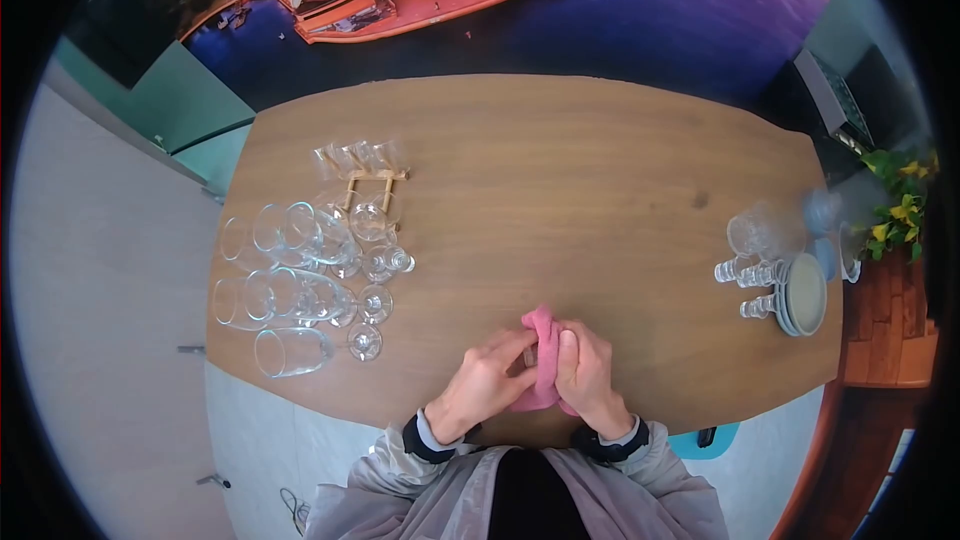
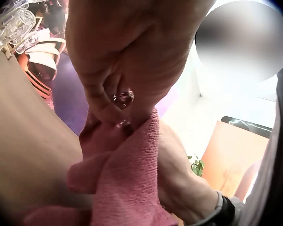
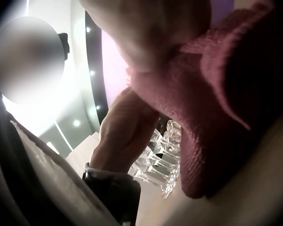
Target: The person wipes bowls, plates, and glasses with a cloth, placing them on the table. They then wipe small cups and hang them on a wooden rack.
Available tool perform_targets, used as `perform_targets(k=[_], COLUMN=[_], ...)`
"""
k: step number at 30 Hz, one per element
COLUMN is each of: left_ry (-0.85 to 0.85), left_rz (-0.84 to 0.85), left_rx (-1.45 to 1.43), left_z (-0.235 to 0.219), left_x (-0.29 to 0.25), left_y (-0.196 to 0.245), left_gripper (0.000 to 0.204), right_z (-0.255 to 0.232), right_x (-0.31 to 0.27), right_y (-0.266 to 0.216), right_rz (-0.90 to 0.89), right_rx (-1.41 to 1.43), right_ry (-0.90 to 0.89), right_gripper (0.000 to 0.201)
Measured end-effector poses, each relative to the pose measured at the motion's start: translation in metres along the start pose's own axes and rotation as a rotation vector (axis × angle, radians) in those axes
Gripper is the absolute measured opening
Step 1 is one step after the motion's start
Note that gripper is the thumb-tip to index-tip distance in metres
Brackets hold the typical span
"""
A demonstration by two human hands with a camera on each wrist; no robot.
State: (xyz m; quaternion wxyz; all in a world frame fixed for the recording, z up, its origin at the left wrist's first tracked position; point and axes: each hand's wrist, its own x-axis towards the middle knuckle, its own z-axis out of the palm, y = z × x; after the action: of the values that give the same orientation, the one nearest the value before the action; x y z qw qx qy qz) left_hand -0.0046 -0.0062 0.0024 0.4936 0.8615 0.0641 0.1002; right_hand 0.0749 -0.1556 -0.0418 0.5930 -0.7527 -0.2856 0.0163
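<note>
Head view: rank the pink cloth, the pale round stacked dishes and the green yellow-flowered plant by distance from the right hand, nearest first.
1. Pink cloth: held by the right hand.
2. Pale round stacked dishes: at the wooden table's right.
3. Green yellow-flowered plant: past its right edge.

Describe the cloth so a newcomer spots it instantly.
Start at the wooden table; by the middle of its near edge are the person's left hand and right hand. Held between them is the cloth: pink fabric, unlike the clear glasses farther left.
</note>
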Motion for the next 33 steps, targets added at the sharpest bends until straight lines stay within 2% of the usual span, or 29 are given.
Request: perform_targets(k=[2,4,6,7,8,9,10,12,13,15,16,18,20,22,23,25,26,28,29,31,32,33], left_ry=[-0.041,-0.143,-0.165,-0.187,-0.184,-0.188,-0.191,-0.185,-0.181,-0.115,-0.05,0.001,0.049,0.082,0.084,0.129,0.129,0.077,0.08,-0.073,-0.072,-0.134], left_rz=[-0.029,-0.221,-0.255,-0.289,-0.289,-0.295,-0.297,-0.294,-0.291,-0.313,-0.334,-0.331,-0.329,0.187,0.186,0.424,0.426,0.323,0.322,0.153,0.152,-0.081], left_rx=[-0.002,-0.188,-0.277,-0.365,-0.366,-0.593,-0.82,-0.801,-0.78,-0.823,-0.865,-0.804,-0.747,-0.055,-0.056,0.136,0.136,0.082,0.081,-0.109,-0.108,-0.361], left_z=[-0.001,-0.003,-0.002,-0.001,0.0,0.003,0.005,0.005,0.005,0.008,0.01,0.01,0.008,0.002,0.002,0.002,0.002,0.0,-0.003,-0.011,-0.01,-0.008], left_x=[0.001,0.001,0.001,0.001,0.0,-0.002,-0.003,-0.003,-0.003,-0.003,-0.003,0.0,0.003,0.006,0.009,0.012,0.012,0.01,0.011,0.013,0.011,0.008], left_y=[0.002,0.009,0.013,0.014,0.011,0.006,0.002,-0.002,-0.004,-0.006,-0.006,-0.005,-0.005,-0.006,-0.007,-0.009,-0.007,0.0,0.002,0.003,0.001,-0.003], left_gripper=[0.041,0.039,0.037,0.035,0.035,0.035,0.035,0.035,0.035,0.035,0.035,0.036,0.037,0.042,0.042,0.047,0.047,0.045,0.045,0.032,0.032,0.03], right_z=[-0.002,-0.005,-0.009,-0.011,-0.016,-0.019,-0.02,-0.02,-0.017,-0.008,-0.012,-0.024,-0.023,-0.026,-0.026,-0.027,-0.028,-0.029,-0.03,-0.035,-0.035,-0.035], right_x=[0.001,-0.002,-0.007,-0.007,-0.002,0.001,0.004,0.005,0.004,0.003,0.001,-0.002,-0.002,-0.001,-0.003,-0.007,-0.007,-0.005,-0.003,-0.001,-0.001,-0.002], right_y=[-0.001,0.001,0.004,0.003,-0.006,-0.011,-0.013,-0.016,-0.014,-0.009,-0.009,-0.013,-0.017,-0.019,-0.014,-0.002,-0.001,-0.001,-0.003,-0.013,-0.017,-0.021], right_rz=[0.029,0.058,0.273,0.273,0.372,0.472,0.471,0.36,0.361,0.236,0.235,0.015,-0.006,0.089,0.089,0.202,0.201,0.239,0.238,0.176,0.176,0.141], right_rx=[0.028,0.054,0.245,0.245,0.322,0.398,0.397,0.17,0.171,0.316,0.317,0.109,0.12,0.19,0.19,0.34,0.34,0.47,0.469,0.316,0.318,0.257], right_ry=[0.016,0.029,0.034,0.031,0.058,0.087,0.086,0.011,0.008,0.226,0.225,-0.008,-0.011,-0.126,-0.127,-0.171,-0.169,-0.169,-0.171,-0.182,-0.183,-0.184], right_gripper=[0.03,0.034,0.039,0.039,0.037,0.036,0.036,0.031,0.031,0.023,0.023,0.023,0.027,0.031,0.031,0.033,0.033,0.031,0.031,0.027,0.027,0.027])
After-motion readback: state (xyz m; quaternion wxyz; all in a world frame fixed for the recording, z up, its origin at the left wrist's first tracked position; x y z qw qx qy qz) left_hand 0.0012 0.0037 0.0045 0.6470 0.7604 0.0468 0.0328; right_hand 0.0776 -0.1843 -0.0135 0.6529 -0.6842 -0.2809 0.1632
